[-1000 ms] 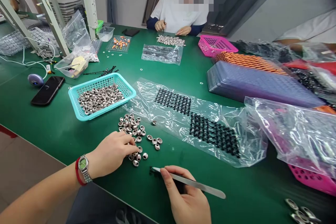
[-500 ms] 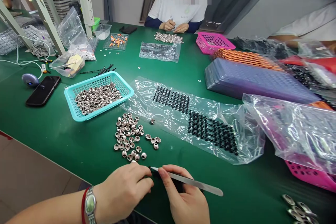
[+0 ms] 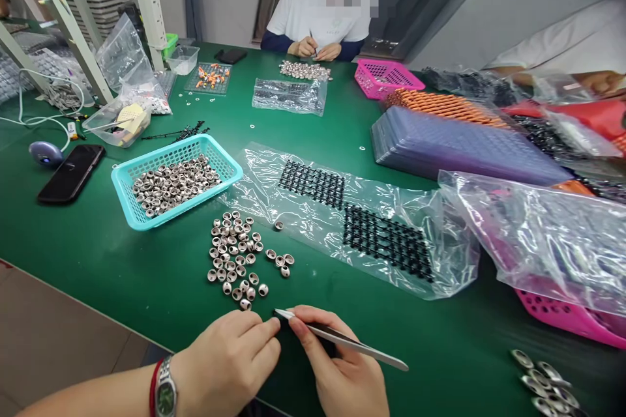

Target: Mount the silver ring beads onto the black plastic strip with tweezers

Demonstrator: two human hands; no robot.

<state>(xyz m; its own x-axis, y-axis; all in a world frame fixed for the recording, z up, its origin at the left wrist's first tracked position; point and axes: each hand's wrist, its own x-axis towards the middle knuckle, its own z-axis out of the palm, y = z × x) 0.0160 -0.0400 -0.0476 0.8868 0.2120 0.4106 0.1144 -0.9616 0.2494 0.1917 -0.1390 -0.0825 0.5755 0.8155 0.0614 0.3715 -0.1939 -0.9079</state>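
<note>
At the front of the table, my right hand [image 3: 340, 365] is closed around a pair of metal tweezers [image 3: 364, 348], their tip pointing left. The tip meets the fingertips of my left hand [image 3: 235, 355]. Those fingers are pinched together, and a tiny dark bit shows at the tweezer tip; what they hold is mostly hidden. Just beyond my hands lies a loose group of small silver metal rings [image 3: 239, 251]. Behind them a turquoise basket [image 3: 130, 208] holds many more. Black parts in a grid [image 3: 388, 244] lie on a clear plastic bag [image 3: 454, 267] to the right.
A phone [image 3: 72, 174] lies at the left. Stacked clear trays [image 3: 454, 143] and a plastic-covered pink basket [image 3: 562, 316] stand at the right. Larger metal rings [image 3: 545, 381] sit at the lower right. Across the table, a person in a white shirt [image 3: 327, 19] works with a thin tool.
The whole view has shifted slightly, with most things now further left. The tweezers have rolled a little, so both arms show. My hands stay together at the tip.
</note>
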